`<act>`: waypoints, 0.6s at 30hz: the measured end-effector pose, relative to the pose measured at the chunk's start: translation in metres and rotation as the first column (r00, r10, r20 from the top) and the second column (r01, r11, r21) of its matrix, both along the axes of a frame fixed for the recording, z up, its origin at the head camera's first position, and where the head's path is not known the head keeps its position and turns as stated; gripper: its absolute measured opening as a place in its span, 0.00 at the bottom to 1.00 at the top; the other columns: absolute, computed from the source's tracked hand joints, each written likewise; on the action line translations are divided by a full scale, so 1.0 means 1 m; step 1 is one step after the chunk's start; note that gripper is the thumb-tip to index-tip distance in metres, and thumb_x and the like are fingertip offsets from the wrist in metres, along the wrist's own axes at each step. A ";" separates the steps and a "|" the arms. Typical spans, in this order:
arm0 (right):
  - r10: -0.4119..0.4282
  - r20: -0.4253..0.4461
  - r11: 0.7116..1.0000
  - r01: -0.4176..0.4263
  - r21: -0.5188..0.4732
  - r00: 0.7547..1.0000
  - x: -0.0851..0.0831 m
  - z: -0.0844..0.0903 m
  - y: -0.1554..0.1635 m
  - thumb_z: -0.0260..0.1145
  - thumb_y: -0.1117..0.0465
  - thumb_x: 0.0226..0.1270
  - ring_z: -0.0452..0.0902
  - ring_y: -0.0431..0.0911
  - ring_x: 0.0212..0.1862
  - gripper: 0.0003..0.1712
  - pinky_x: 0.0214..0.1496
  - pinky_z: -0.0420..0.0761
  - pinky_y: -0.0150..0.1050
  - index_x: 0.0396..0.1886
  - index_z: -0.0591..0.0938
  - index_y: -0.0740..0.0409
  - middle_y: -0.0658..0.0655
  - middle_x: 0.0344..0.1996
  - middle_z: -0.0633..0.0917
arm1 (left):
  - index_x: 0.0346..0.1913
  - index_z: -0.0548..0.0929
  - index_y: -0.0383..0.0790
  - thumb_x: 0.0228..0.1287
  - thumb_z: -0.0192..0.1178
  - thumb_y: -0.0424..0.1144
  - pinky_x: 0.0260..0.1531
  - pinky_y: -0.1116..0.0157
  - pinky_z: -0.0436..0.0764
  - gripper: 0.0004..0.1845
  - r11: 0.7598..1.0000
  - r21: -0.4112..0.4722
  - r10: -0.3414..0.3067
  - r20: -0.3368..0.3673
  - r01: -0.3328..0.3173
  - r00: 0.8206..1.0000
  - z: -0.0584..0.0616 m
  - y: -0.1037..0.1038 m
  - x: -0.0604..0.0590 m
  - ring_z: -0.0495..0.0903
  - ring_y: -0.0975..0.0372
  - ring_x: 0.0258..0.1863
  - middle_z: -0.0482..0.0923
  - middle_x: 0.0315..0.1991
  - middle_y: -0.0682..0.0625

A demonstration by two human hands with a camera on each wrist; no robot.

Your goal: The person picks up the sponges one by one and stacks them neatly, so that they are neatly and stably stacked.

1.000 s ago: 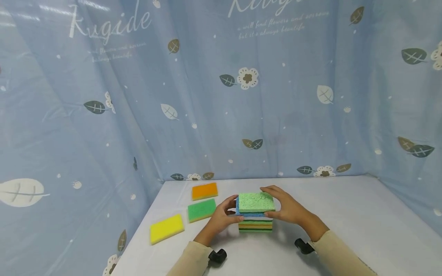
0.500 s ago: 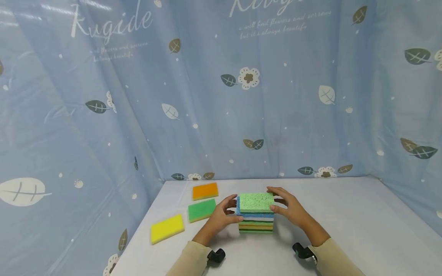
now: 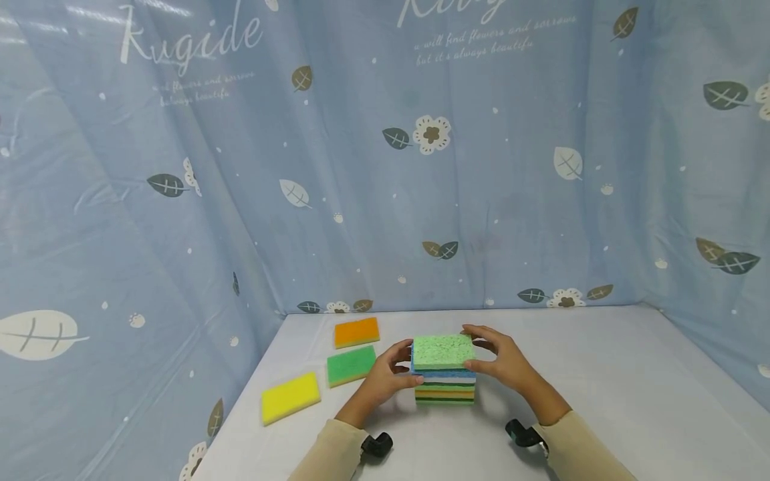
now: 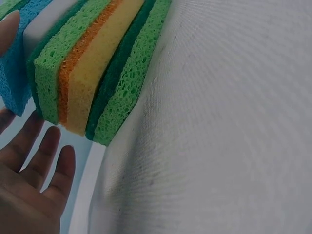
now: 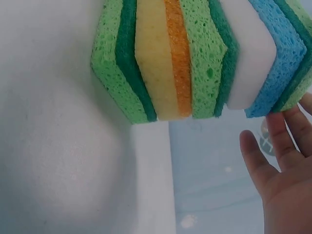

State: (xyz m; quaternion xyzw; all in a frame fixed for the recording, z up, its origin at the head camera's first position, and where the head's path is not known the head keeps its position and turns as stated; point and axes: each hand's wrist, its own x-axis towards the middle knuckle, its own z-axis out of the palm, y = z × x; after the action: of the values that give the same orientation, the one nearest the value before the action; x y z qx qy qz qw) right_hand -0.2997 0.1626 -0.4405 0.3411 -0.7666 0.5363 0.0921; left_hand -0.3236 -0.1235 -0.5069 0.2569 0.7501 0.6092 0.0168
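A stack of several sponges stands on the table in front of me. At its top lies a light green sponge [image 3: 444, 351] with a dark green scouring layer beneath. My right hand [image 3: 504, 361] holds this sponge's right end, thumb at the front edge and fingertips at the back. Under it is a blue sponge [image 5: 278, 53], whose left end my left hand [image 3: 383, 381] pinches between thumb and fingers. Below come a white sponge [image 5: 248, 48], a green one [image 5: 204, 63], a yellow-and-orange one [image 5: 155, 58] and a green one [image 4: 129, 83] at the bottom.
Left of the stack, a yellow sponge [image 3: 291, 399], a green-topped sponge [image 3: 351, 366] and an orange-topped sponge [image 3: 357, 333] lie flat on the white-covered table [image 3: 577, 374]. A patterned blue curtain [image 3: 361, 167] hangs behind the table and along its left side.
My right hand has moved from lower on the stack's right end, easing outward, then back in on the top green sponge. That sponge has shifted slightly left over the blue one. My left hand stays put.
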 end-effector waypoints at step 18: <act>0.033 -0.023 0.999 -0.033 -0.010 0.999 -0.008 -0.020 0.000 0.72 0.71 0.56 0.65 0.66 0.61 0.41 0.58 0.68 0.65 0.69 0.65 0.69 0.68 0.61 0.71 | 0.73 0.63 0.47 0.55 0.74 0.41 0.57 0.50 0.72 0.44 0.997 -0.077 0.027 0.018 -0.025 0.999 0.001 -0.003 -0.001 0.72 0.53 0.57 0.73 0.60 0.46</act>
State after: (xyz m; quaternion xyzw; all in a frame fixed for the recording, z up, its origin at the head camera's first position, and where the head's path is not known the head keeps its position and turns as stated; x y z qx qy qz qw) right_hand -0.3073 0.1626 -0.4604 0.3593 -0.7570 0.5377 0.0935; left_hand -0.3246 -0.1267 -0.5063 0.2404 0.7761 0.5825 0.0258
